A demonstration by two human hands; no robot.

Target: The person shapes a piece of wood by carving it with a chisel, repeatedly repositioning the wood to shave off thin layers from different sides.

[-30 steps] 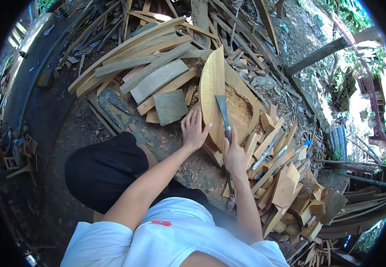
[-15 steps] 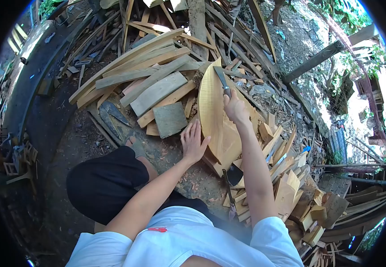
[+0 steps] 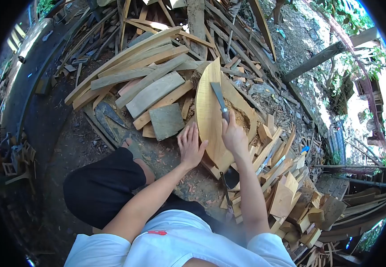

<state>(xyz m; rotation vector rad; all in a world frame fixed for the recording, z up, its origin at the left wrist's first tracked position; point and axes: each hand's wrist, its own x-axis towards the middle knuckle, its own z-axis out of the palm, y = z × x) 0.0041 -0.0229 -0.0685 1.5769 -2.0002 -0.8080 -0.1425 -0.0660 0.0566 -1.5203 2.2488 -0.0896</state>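
A leaf-shaped piece of pale wood, pointed at both ends, stands tilted against a thick wooden block in front of me. My right hand is closed round the dark handle of a chisel. Its flat blade flares toward the tip and overlaps the pale face of the wood, pointing away from me. My left hand lies at the wood's left edge near its lower half, fingers stretched out and thumb apart. Below the wood's lower point is a second long, dark tool.
Curved planks are stacked beyond my left hand, with a square grey wood block nearer. Wood offcuts heap up beside my right arm. A pair of dark slippers lies on the ground left. A wooden beam slants at the right.
My right hand and the chisel have drawn back toward me along the wood. The leaf-shaped wood has turned slightly, showing more of its face. My left hand stays at its edge.
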